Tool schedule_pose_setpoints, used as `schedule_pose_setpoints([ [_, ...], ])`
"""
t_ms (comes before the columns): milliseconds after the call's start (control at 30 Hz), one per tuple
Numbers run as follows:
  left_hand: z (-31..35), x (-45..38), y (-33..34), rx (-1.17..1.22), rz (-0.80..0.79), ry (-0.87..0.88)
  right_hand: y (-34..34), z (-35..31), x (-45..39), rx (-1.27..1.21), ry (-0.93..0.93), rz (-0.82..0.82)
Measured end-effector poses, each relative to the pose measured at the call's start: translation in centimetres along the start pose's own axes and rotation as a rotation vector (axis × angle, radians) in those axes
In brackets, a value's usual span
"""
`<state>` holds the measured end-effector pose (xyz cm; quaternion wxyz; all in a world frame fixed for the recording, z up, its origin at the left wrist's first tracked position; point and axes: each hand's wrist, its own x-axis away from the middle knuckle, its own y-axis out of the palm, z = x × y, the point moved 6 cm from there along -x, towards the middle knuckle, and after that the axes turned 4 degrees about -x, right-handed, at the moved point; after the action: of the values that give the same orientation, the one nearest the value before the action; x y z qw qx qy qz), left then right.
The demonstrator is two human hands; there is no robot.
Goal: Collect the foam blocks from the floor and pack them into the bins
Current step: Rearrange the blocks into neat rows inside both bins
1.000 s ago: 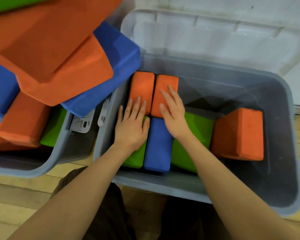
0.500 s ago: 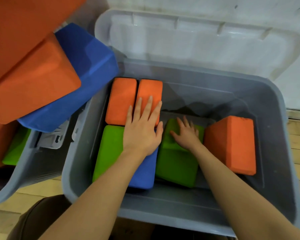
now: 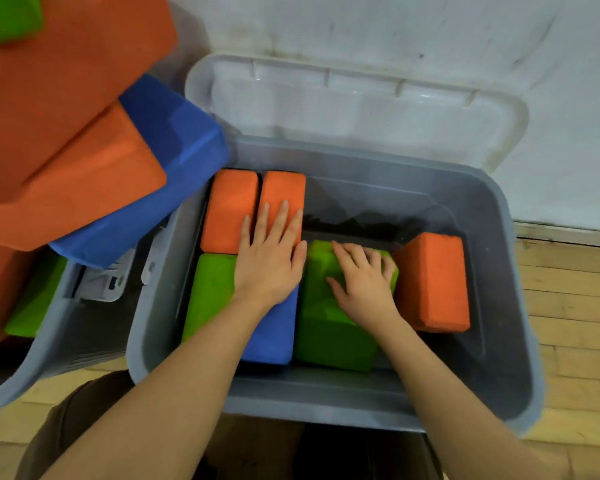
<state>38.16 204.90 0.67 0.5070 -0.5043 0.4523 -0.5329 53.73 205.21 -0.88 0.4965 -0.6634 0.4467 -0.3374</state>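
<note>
Wooden floor (image 3: 568,306) meets a white wall (image 3: 551,98) behind your grey bin (image 3: 499,237). Your left hand (image 3: 271,261) lies flat, fingers spread, across a blue block (image 3: 274,337) and an orange block (image 3: 283,192), gripping nothing. Your right hand (image 3: 364,282) curls over a tilted green block (image 3: 329,334) just beside a loose orange block (image 3: 433,282).
</note>
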Motion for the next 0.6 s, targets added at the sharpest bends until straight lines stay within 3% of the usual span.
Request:
schedule_pose_setpoints([
  [100, 1.0, 0.7, -0.3, 0.026, -0.077, 0.093, -2.1, -0.6, 2.5, 0.044, -0.013, 0.030],
  [233, 3.1, 3.6, -0.7, 0.036, -0.185, 0.289, -2.3, 0.5, 6.1, -0.066, 0.195, -0.148],
  [333, 3.7, 5.2, -0.7, -0.062, -0.291, 0.369, -2.3, -0.3, 7.6, -0.167, 0.216, -0.169],
  [467, 3.3, 5.6, -1.1, -0.110, -0.283, 0.472, -2.8, -0.6, 7.4, -0.230, 0.257, -0.116],
  [600, 3.7, 5.1, -0.9, -0.084, -0.273, 0.528, -2.9, -0.7, 6.6, -0.237, 0.186, -0.135],
])
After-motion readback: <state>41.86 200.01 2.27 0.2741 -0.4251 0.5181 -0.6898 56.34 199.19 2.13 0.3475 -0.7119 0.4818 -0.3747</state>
